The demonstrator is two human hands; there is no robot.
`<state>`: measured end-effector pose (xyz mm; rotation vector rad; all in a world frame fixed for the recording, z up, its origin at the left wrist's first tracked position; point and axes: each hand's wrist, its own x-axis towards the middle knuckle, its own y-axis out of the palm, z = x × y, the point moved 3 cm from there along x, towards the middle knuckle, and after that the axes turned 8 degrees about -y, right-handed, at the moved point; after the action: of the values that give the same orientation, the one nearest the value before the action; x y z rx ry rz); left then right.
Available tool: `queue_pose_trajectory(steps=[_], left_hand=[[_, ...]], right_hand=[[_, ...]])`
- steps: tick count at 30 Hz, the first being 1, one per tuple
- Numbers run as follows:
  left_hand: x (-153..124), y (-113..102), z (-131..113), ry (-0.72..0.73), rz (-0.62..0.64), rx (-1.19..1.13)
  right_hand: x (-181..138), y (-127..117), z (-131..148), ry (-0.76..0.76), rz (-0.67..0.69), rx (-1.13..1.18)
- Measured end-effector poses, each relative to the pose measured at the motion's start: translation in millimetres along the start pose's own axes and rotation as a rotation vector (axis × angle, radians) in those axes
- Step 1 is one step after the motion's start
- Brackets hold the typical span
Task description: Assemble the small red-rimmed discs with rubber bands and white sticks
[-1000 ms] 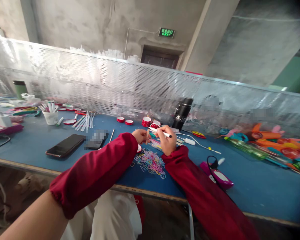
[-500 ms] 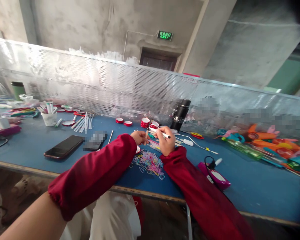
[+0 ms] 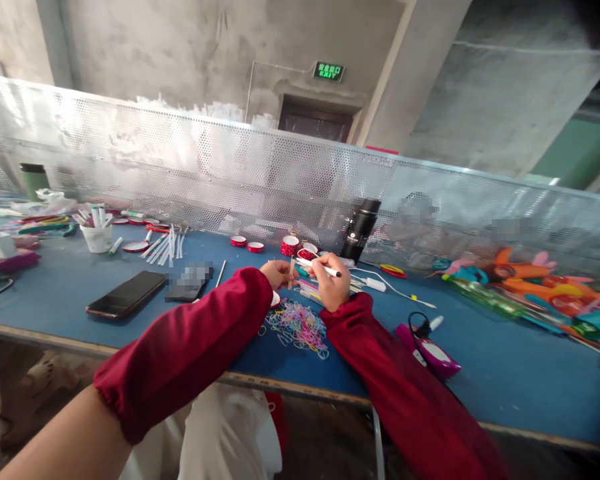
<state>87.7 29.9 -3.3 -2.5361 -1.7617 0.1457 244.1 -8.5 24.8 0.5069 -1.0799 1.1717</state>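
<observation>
My left hand (image 3: pixel 279 274) is closed around a short, flat wooden stick (image 3: pixel 292 272), held upright between the fingertips. In my right hand (image 3: pixel 333 283) is a white marker (image 3: pixel 320 267) with a black rear end, gripped like a pen. Its tip points left at the upper part of the stick; whether they touch I cannot tell. A loose pile of coloured rubber bands (image 3: pixel 303 327) lies on the blue table just in front of both hands. Behind the hands are rolls of red tape (image 3: pixel 289 246), and some thin sticks (image 3: pixel 310 290) lie partly hidden between them.
A phone (image 3: pixel 127 294) and a dark flat object (image 3: pixel 190 283) lie to the left. Farther left stands a white cup of pens (image 3: pixel 97 237). At the back is a black bottle (image 3: pixel 361 230). A purple power strip (image 3: pixel 430 353) and orange balloon-like items (image 3: pixel 530 287) lie right.
</observation>
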Motion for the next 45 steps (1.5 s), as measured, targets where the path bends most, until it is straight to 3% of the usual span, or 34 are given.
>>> queue_pose_trajectory(steps=[9, 17, 33, 41, 45], left_hand=[[-2.8, 1.7, -2.4, -0.031, 0.025, 0.033], [-5.2, 0.7, -5.9, -0.040, -0.041, 0.017], [-0.7, -2.9, -10.5, 0.003, -0.090, -0.041], [-11.3, 1.3, -14.6, -0.108, -0.097, -0.166], [-11.6, -1.4, -17.0, -0.044, -0.157, -0.161]], right_hand=[[1.1, -0.2, 3.5, -0.027, -0.019, 0.018], [3.7, -2.6, 4.3, -0.078, -0.056, -0.017], [4.0, 0.3, -2.1, -0.088, 0.009, -0.016], [3.9, 0.8, 0.4, -0.088, 0.005, -0.031], [3.2, 2.3, -4.3, -0.065, 0.009, 0.012]])
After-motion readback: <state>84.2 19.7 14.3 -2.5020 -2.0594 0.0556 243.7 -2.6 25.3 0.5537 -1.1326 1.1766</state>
